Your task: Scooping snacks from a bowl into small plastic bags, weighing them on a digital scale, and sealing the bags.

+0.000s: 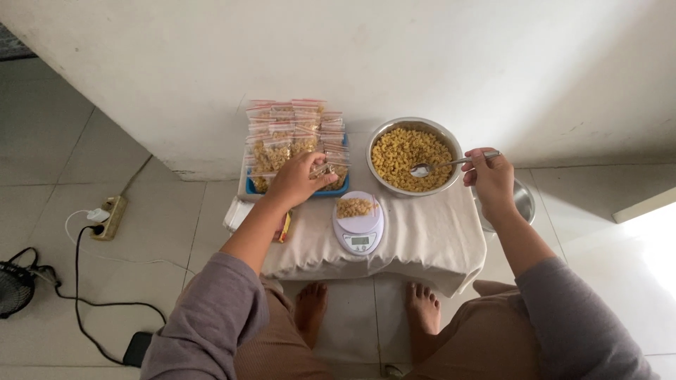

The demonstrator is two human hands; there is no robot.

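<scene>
My left hand [296, 180] holds a small filled zip bag [325, 169] over the blue tray [331, 192], which is stacked with several bags of dry macaroni [282, 134]. My right hand [489, 176] grips a metal spoon [440, 165], its bowl resting over the macaroni in a large steel bowl [413, 156]. Between my hands, a small white kitchen scale [359, 224] carries another bag of macaroni [355, 207]. Everything sits on a low table under a beige cloth [429, 236].
A second steel bowl [522, 203] sits half hidden behind my right wrist. Empty bags [238, 212] lie at the table's left edge. On the floor at left are a power strip [110, 217], black cables, a phone [136, 347] and a fan [14, 288]. My bare feet rest under the table.
</scene>
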